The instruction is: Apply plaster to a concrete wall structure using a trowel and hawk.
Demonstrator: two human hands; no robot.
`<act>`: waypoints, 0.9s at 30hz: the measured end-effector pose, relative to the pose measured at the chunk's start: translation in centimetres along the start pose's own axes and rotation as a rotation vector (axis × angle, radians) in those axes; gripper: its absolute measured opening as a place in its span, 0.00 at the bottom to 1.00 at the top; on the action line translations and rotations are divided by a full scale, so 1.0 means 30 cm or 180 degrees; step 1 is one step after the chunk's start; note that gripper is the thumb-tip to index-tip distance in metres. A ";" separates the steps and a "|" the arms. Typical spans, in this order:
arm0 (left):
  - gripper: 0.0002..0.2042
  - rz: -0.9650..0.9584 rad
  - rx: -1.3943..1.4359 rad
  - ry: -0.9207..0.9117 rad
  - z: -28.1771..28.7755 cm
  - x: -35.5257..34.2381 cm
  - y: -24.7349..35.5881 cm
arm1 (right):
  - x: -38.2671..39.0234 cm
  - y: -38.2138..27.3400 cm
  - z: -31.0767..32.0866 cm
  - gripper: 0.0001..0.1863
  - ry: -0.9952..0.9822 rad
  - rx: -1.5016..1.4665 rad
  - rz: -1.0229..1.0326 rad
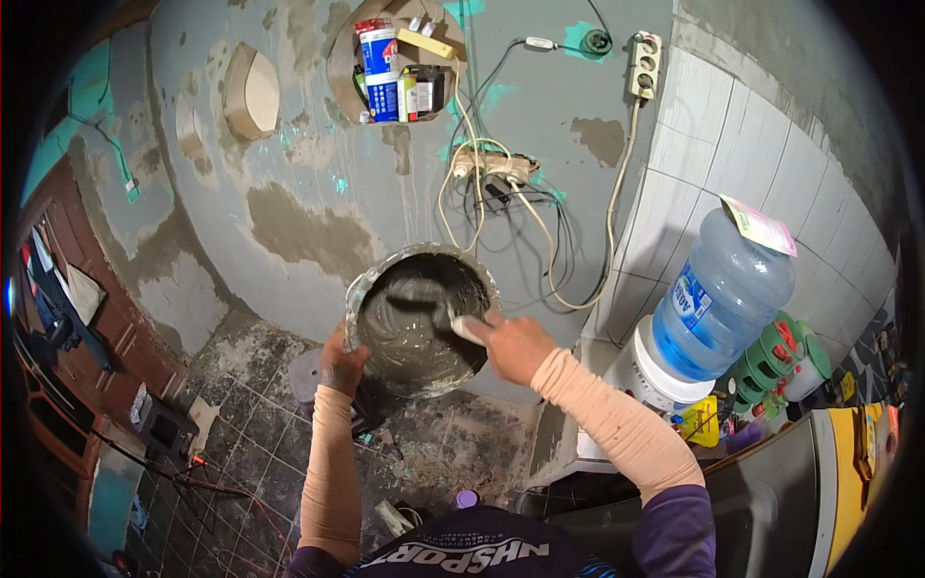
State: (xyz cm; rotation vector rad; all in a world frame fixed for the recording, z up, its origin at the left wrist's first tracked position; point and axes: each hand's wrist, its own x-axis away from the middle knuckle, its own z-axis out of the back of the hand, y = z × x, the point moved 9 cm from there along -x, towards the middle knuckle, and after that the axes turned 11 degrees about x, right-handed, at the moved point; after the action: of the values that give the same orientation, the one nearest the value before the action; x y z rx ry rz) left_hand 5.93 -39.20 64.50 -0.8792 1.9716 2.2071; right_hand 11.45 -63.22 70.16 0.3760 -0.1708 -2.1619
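A round bucket [424, 251] with a grey-smeared rim is in front of me, its mouth turned up toward me. Wet grey mortar [405, 352] coats its inside and lies swirled at the bottom. My left hand [342, 362] is closed on the bucket's left rim, thumb up against the edge. In my right hand [518, 349] I grip the pale handle of a trowel [466, 328] at the right side of the mouth. The trowel's blade reaches into the bucket and is caked with mortar, so its outline is hard to make out.
A blue water jug [718, 299] stands on a white dispenser [650, 371] at the right. Cables and a power strip [646, 65] hang on the patchy grey wall. Cans [381, 72] sit in a round niche. Below are dirty floor tiles [279, 424]; a door [87, 279] is at left.
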 end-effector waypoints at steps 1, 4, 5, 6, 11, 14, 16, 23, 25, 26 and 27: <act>0.25 -0.0152 -0.0203 0.0030 0.003 -0.002 0.011 | -0.020 0.001 -0.003 0.23 -0.0080 -0.0046 -0.0017; 0.25 0.0290 -0.0061 -0.0028 -0.001 -0.016 -0.039 | -0.058 -0.046 0.018 0.23 0.0228 0.0058 0.0092; 0.25 0.0270 -0.0066 -0.0028 0.002 -0.025 -0.039 | -0.052 -0.061 0.014 0.23 0.0247 0.0065 0.0090; 0.25 0.0271 0.0046 -0.0088 0.000 -0.029 -0.042 | -0.037 -0.100 0.003 0.23 0.0210 0.0075 0.0332; 0.26 0.0050 0.0089 -0.0115 0.029 -0.025 -0.040 | -0.014 -0.099 -0.026 0.29 0.0048 0.0312 0.0618; 0.26 -0.0052 -0.0364 -0.0148 0.027 -0.027 -0.040 | -0.048 -0.042 0.009 0.27 0.0417 0.0107 0.0325; 0.23 -0.0330 -0.0193 -0.0111 0.024 -0.038 -0.014 | -0.052 -0.034 0.039 0.27 0.0780 0.0094 0.0177; 0.24 0.0027 0.0415 0.0013 0.060 -0.059 -0.041 | 0.006 -0.062 -0.040 0.21 -0.0160 0.0267 0.0390; 0.25 -0.0147 -0.0083 -0.0089 0.062 -0.056 -0.029 | -0.018 -0.030 -0.023 0.22 0.0021 0.0136 0.0189; 0.25 0.0093 -0.0010 -0.0049 0.065 -0.060 -0.055 | -0.026 -0.007 0.002 0.22 0.0352 0.0151 -0.0078; 0.25 0.0093 0.0096 -0.0019 0.064 -0.066 -0.059 | -0.037 -0.013 -0.027 0.22 0.0151 0.0051 -0.0105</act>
State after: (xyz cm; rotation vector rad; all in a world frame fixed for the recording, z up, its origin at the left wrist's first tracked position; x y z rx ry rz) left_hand 7.59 -36.44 63.83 -0.8444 2.0223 2.1864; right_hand 12.03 -62.07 69.52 0.4417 -0.1562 -2.1832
